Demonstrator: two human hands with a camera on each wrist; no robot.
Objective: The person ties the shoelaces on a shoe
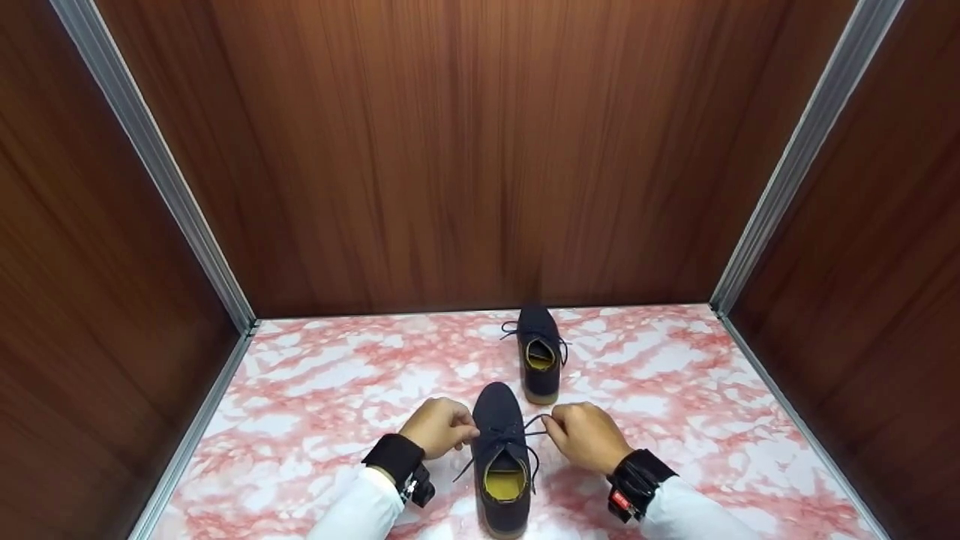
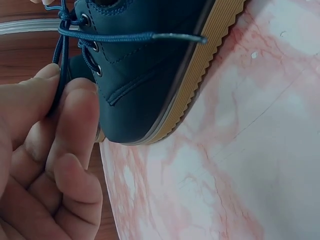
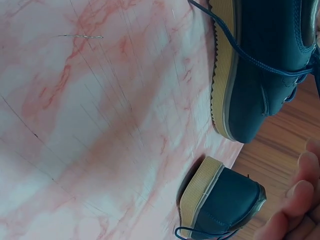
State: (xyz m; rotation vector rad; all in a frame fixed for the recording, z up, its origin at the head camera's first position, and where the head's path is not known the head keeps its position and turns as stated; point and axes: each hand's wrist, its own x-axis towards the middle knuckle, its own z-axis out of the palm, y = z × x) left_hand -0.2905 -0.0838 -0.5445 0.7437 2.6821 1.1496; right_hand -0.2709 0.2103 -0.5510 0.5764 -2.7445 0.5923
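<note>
A dark blue lace-up shoe with a yellow lining stands on the pink-and-white marbled surface, its toe facing away from me. At its left side, my left hand pinches a loop of the blue shoelace between thumb and forefinger. My right hand holds another lace loop out to the right of the shoe. A knot sits over the eyelets, and loose lace ends hang down both sides. In the right wrist view, only some fingers of the right hand show, at the edge.
A matching shoe, its laces in a bow, stands farther back near the brown wood-grain wall. Similar panels rise at left and right, with grey metal strips along the corners. The marbled surface extends to both sides.
</note>
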